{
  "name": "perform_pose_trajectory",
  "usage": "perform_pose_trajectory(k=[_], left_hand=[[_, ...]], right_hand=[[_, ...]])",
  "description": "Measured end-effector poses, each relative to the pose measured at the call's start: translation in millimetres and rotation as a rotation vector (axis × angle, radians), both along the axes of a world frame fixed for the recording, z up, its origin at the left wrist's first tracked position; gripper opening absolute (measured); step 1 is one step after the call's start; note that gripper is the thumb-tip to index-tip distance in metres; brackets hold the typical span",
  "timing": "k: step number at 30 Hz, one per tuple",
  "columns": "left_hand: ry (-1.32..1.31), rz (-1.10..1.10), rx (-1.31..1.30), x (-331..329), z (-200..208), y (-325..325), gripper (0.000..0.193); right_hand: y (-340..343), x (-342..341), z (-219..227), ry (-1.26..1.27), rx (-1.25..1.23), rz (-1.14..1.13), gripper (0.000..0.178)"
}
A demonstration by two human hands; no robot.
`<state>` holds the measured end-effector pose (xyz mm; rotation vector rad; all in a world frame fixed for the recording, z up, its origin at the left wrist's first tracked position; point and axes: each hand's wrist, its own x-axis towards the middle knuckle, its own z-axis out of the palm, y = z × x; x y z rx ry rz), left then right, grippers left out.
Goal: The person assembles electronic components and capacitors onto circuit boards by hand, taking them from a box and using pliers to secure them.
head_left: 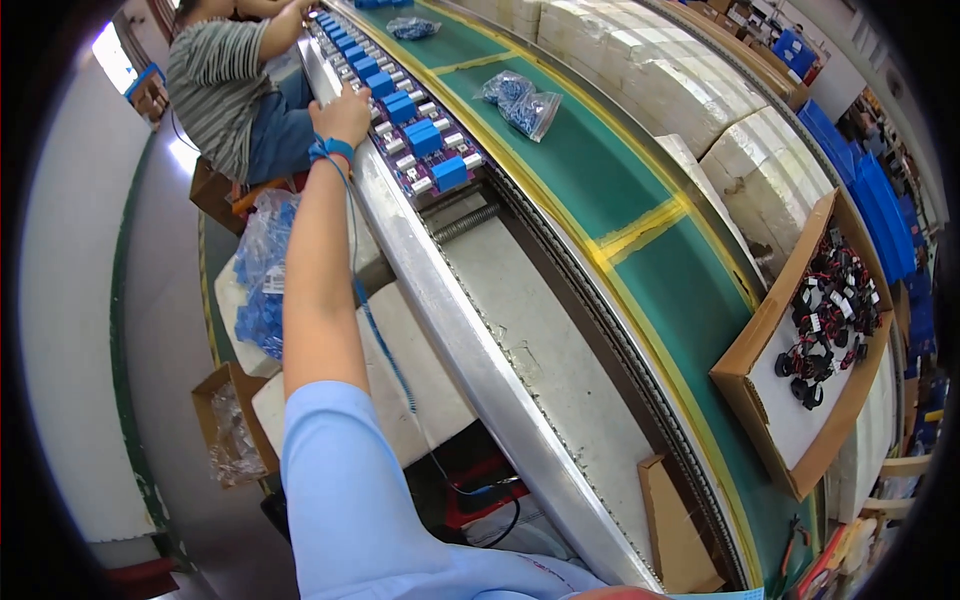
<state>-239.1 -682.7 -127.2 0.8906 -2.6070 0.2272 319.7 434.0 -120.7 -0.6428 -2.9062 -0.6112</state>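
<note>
My left arm stretches far forward, a blue strap and coiled cord at its wrist. My left hand (343, 116) is over the metal rail (420, 270), at the left edge of a long row of purple circuit boards (408, 160). Its visible fingers are spread; those on the right reach the boards' edge beside a blue block-shaped component (381, 84). Whether the fingertips press on a board is hard to make out. Rows of blue blocks and small white parts stand on the boards. My right hand is out of view.
A green belt (640, 280) to the right carries bags of blue parts (518, 105). A cardboard box (765, 400) holds black parts with wires. Another person (215, 85) sits at the far left. Bagged blue parts (262, 300) lie left of my arm; white foam blocks (690, 80) line the far side.
</note>
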Motion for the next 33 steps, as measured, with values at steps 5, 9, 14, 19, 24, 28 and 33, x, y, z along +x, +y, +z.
perform_pose_trajectory(k=[5,9,14,19,24,28,33], left_hand=[[0.162,-0.027,0.084,-11,-13,-7,0.046],[0.075,0.007,0.057,10,-2,6,0.043],[-0.065,-0.183,-0.225,23,1,52,0.034],[-0.029,-0.301,-0.345,73,-19,59,0.031],[0.112,-0.431,-0.068,115,4,182,0.057],[0.083,-0.617,0.063,178,14,244,0.051],[-0.004,-0.895,0.109,234,31,346,0.056]], right_hand=[[-65,-27,26,-0.175,-0.216,-0.522,0.030],[-72,-27,22,0.305,-0.444,0.623,0.030],[-46,-34,-9,0.278,-0.327,-0.405,0.023],[-113,-169,18,0.518,-0.728,0.173,0.016],[-226,-304,82,0.499,-0.737,0.641,0.009],[-298,-401,104,0.462,-0.626,0.944,0.013],[-361,-480,122,-0.062,-0.171,0.588,0.039]])
